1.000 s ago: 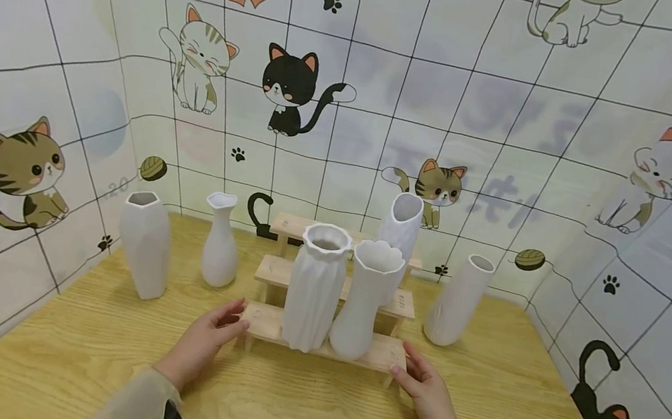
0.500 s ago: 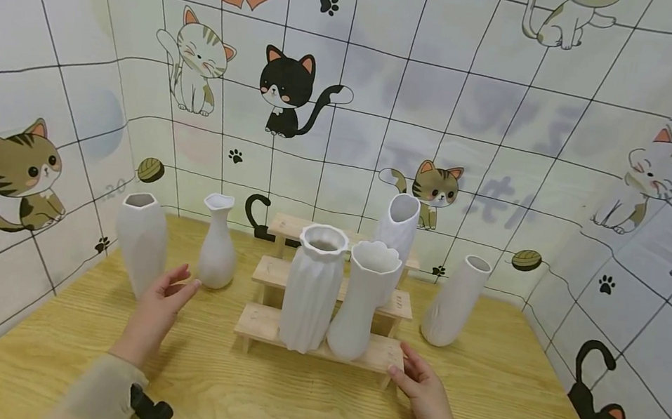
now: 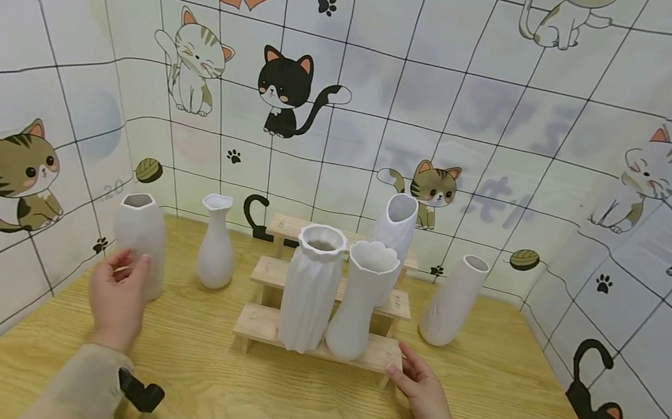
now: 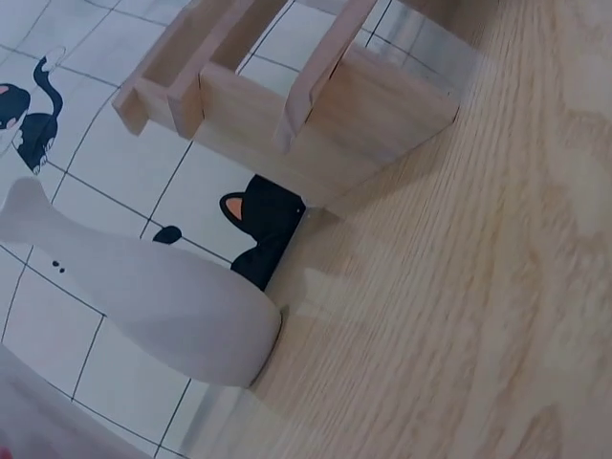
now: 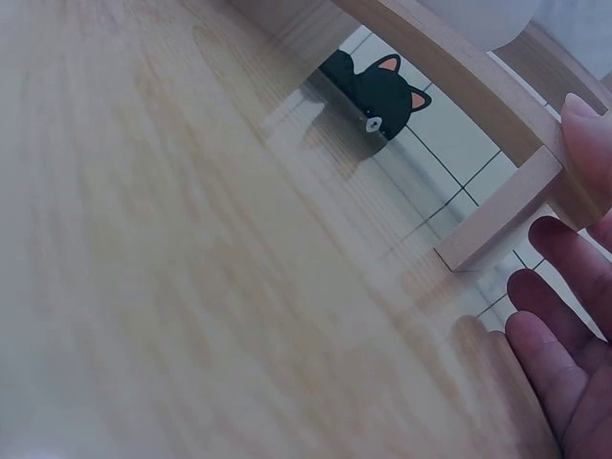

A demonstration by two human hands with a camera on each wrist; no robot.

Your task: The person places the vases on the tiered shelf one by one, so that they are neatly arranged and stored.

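A white faceted vase (image 3: 149, 227) stands at the left of the table. My left hand (image 3: 118, 301) is in front of its lower part, fingers loosely bent and thumb raised; contact cannot be made out. My right hand (image 3: 422, 398) holds the right end of a three-step wooden stand (image 3: 260, 323), its thumb (image 5: 585, 134) at the board's end and fingers spread below. On the stand are a pleated vase (image 3: 308, 298), a scallop-rimmed vase (image 3: 354, 311) and, behind, a slant-mouthed vase (image 3: 398, 225). The left wrist view shows the narrow-necked vase (image 4: 182, 306) beside the stand.
Behind the left hand, the narrow-necked vase stands between the faceted vase and the stand. A leaning-looking white cylindrical vase (image 3: 454, 303) is right of the stand. The wood-grain table (image 3: 259, 405) meets walls (image 3: 353, 77) covered with a cat-print grid sheet.
My left hand has let go of the stand's left end and moved left to the faceted vase. The right hand stays at the stand's right end. The vases keep their places.
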